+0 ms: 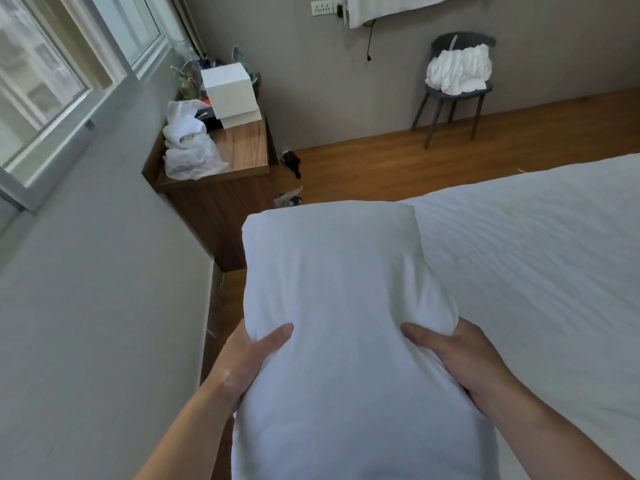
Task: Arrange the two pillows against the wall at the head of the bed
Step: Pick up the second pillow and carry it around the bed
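Note:
A white pillow (343, 289) fills the lower middle of the head view, held lengthwise in front of me. My left hand (246, 358) grips its left side and my right hand (457, 355) grips its right side, thumbs pressed into the top. The pillow hangs over the left edge of the bed (540, 258), which has a white striped sheet. The grey wall (104, 289) runs along the left. I see only one pillow.
A wooden nightstand (239, 154) stands ahead by the wall with a white box (228, 88) and plastic bags (190, 147) on it. A grey chair (453, 95) with white cloth stands at the far wall. Wooden floor lies between the bed and the wall.

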Demonstrator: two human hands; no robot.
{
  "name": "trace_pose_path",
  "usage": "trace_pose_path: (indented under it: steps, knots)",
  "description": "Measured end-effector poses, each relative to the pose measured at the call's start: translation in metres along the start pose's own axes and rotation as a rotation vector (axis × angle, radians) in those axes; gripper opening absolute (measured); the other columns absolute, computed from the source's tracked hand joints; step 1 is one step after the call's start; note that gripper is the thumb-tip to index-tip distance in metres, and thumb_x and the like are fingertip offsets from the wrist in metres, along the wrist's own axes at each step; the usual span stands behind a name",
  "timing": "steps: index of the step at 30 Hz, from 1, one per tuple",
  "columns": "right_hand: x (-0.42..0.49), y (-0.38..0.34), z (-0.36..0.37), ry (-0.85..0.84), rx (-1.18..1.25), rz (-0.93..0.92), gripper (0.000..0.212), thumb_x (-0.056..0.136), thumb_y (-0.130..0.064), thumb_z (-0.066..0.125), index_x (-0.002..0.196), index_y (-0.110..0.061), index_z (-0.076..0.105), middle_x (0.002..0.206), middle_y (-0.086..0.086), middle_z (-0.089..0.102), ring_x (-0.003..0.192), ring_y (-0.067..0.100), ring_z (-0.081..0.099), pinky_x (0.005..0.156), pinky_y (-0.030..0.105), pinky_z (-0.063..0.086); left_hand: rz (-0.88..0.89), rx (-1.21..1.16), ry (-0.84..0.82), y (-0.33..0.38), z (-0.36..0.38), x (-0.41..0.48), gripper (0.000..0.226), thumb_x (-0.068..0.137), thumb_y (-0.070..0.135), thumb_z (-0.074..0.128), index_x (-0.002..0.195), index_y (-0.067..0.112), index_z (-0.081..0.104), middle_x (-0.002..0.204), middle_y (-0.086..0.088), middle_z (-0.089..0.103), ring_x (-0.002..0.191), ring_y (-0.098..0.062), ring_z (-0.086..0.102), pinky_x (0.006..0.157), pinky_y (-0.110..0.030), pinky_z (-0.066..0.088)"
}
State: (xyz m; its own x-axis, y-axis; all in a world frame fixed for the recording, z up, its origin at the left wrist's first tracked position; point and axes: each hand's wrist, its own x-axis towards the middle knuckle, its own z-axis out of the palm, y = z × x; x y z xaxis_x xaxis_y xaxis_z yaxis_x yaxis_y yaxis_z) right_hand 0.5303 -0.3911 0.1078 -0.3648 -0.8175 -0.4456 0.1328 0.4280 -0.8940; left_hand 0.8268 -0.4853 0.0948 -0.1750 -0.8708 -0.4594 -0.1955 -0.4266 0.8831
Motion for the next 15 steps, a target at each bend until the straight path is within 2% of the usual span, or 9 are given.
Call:
trace_pose_path:
  steps: [2,4,7,15]
  knots:
    - [0.044,-0.025,0.006,-0.014,0.001,0.002,0.034,0.071,-0.028,0.091,0.101,-0.030,0.076,0.086,-0.017,0.082,0.073,0.003,0.077,0.073,0.031,0.055,-0.030,-0.009,-0.015,0.021,-0.003,0.043,0.091,0.056,0.062,0.089,0.136,0.030,0.061,0.118,0.004,0.079,0.108,-0.024,0.076,0.098,-0.049,0.058]
    - [0.085,-0.049,0.013,-0.023,-0.010,-0.008,0.034,0.072,-0.027,0.091,0.102,-0.031,0.075,0.086,-0.018,0.081,0.073,0.002,0.077,0.072,0.030,0.054,-0.039,-0.023,-0.031,0.045,-0.006,0.083,0.089,0.057,0.059,0.089,0.136,0.028,0.062,0.118,0.003,0.080,0.107,-0.024,0.077,0.100,-0.051,0.057]
    - [0.141,-0.082,0.021,-0.031,-0.019,-0.012,0.035,0.072,-0.028,0.091,0.102,-0.032,0.075,0.086,-0.019,0.081,0.073,0.002,0.076,0.072,0.030,0.054,-0.025,-0.023,-0.053,0.076,-0.010,0.138,0.098,0.051,0.064,0.092,0.138,0.029,0.061,0.122,0.002,0.079,0.110,-0.026,0.076,0.102,-0.054,0.055]
    - [0.273,-0.145,0.060,0.037,-0.005,-0.019,0.038,0.072,-0.032,0.091,0.106,-0.034,0.074,0.088,-0.021,0.080,0.075,0.002,0.076,0.070,0.027,0.053,-0.003,0.001,-0.132,0.150,-0.027,0.287,0.099,0.049,0.065,0.093,0.137,0.032,0.060,0.124,0.002,0.077,0.111,-0.026,0.076,0.102,-0.055,0.055]
